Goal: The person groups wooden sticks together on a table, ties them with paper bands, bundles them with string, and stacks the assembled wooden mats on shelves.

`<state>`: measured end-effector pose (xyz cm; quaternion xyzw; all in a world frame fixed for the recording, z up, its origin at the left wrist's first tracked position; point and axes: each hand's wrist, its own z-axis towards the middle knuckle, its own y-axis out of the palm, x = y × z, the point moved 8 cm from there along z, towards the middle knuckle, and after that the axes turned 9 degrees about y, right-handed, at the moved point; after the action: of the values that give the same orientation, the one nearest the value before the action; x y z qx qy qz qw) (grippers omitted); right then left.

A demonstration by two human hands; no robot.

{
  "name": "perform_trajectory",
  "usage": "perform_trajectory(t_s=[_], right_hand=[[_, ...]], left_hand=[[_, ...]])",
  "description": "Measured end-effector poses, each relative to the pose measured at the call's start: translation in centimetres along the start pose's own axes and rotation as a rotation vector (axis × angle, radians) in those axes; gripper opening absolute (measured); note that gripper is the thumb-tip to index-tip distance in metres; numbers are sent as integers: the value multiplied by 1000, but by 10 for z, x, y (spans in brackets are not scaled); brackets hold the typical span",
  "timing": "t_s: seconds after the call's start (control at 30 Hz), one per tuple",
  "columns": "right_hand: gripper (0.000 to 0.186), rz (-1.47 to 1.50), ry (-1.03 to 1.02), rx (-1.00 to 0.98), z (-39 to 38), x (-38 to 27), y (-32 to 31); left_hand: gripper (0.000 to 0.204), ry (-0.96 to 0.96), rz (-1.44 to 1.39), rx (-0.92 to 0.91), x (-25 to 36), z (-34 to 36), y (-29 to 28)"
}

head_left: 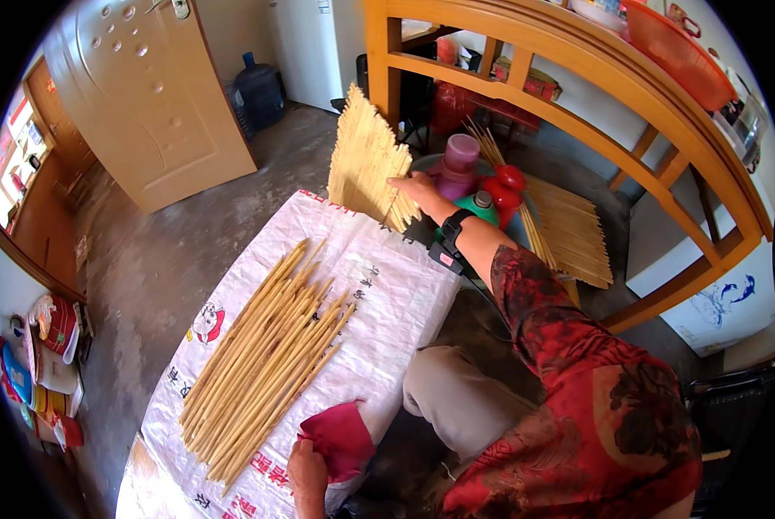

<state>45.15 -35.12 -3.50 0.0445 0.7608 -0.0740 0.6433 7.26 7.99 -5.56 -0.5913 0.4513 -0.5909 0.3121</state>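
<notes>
My right hand grips the right edge of a flat mat of pale stalks laid side by side, held upright past the far end of the table. Its ends form a jagged, slanting outline. Near the table's front edge, my left hand is closed on a dark red cloth. Left of the cloth, a pile of loose peeled stalks lies lengthwise on a white woven sack spread over the table. My left fingers are partly hidden by the hand itself.
Beyond my right arm stand a purple container, a red flask and a green one, with another stalk mat beside them. A wooden frame rises at right. A door and a blue water jug stand at far left.
</notes>
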Motion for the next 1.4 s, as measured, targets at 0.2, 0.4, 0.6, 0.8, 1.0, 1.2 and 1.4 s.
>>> perform_trajectory(t_s=[0.2,0.4,0.6,0.8,1.0,1.2,1.4], right_hand=[[34,33,-99,-113,0,-3,11],[28,-252,-63,23,21,3,-9],[30,-505,-92,286,-9,-28,1],[29,-478,-392,327,-40,-92,-8],[28,-502,-645,344,-92,-161,-14],[29,-355,-801,337,-147,-206,-20],[24,-39,-877,173,-211,-245,-13]], left_hand=[[11,-45,24,-18,-3,-3,1],[9,-28,23,20,3,2,-3],[7,-19,14,29,6,2,-6],[7,-14,23,18,7,5,-5],[12,-9,28,-13,8,7,-3],[17,-28,-17,2,7,6,-7],[35,0,-20,107,23,-3,-25]])
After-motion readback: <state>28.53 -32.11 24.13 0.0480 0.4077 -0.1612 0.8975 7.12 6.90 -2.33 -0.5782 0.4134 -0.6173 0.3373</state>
